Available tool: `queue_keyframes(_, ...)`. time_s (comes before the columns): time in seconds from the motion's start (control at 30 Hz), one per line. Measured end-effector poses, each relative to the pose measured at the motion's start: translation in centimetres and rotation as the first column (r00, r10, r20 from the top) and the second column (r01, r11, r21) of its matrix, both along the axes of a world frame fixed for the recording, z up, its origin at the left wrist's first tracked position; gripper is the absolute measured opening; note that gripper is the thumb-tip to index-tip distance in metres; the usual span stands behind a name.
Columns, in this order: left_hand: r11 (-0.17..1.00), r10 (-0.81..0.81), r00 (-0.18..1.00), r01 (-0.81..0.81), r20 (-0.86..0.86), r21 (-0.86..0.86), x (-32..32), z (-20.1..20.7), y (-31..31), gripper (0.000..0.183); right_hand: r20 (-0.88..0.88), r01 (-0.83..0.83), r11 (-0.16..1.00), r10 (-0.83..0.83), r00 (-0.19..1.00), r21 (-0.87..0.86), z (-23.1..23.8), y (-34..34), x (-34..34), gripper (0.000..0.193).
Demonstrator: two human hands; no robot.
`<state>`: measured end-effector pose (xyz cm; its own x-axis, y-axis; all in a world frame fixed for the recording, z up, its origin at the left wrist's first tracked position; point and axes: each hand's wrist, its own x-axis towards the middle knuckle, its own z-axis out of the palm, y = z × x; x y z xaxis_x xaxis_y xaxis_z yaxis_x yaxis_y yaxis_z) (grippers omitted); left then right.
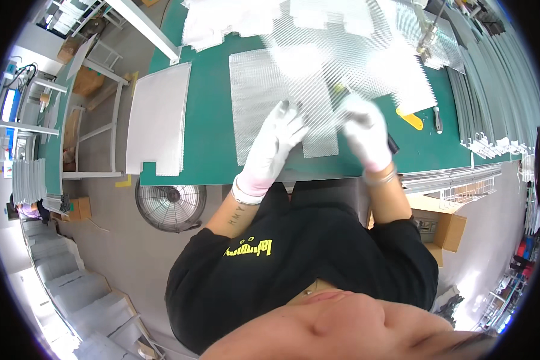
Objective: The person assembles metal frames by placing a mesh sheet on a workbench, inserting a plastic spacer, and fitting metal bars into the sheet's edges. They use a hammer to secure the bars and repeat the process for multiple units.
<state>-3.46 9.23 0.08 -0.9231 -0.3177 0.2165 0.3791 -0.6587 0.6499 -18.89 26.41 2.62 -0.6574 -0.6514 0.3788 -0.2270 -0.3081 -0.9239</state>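
Observation:
My left hand (275, 139), in a white glove, rests with fingers stretched out on a silvery mesh sheet (250, 96) on the green table (210, 138). My right hand (366, 129), gloved too, is at the right side of the mesh, its fingers curled and smeared by motion. What they hold is hard to make out. A black rod-like end (393, 144) shows beside the right palm, and a small yellow-green thing (339, 87) lies just beyond the fingertips. A larger mesh sheet (366, 66) overlaps the first one and spreads toward the far side.
White-grey sheets (159, 117) are stacked at the left, and more sheets (228, 21) lie at the back. To the right are a yellow tool (410, 119), a grey-handled tool (438, 120) and a long pile of metal-edged panels (492, 90). A floor fan (171, 204) stands below the table edge.

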Motion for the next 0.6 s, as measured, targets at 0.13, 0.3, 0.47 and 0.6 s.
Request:
queue_keyframes(0.13,0.941,0.336,0.929,-0.322,0.154,-0.106,0.7,3.9,-0.1,0.067,0.141,-0.206,0.960,0.181,0.973,0.190,1.4,-2.2,6.2,0.036)
queue_keyframes(0.3,0.879,0.465,0.811,-0.376,0.355,-0.294,4.4,2.8,-5.1,0.060,-0.251,-0.166,0.832,0.341,0.906,0.529,5.5,2.9,5.1,0.041)
queue_keyframes(0.47,0.937,0.256,0.866,-0.114,0.429,-0.330,6.0,1.0,-7.5,0.072,-0.617,0.580,0.746,-0.296,0.729,0.328,3.6,1.8,2.9,0.075)
queue_keyframes(0.6,0.799,0.469,0.791,-0.191,0.393,-0.571,4.7,0.6,-6.5,0.077,-0.355,0.446,0.725,-0.290,0.889,0.525,0.8,0.1,3.0,0.085)
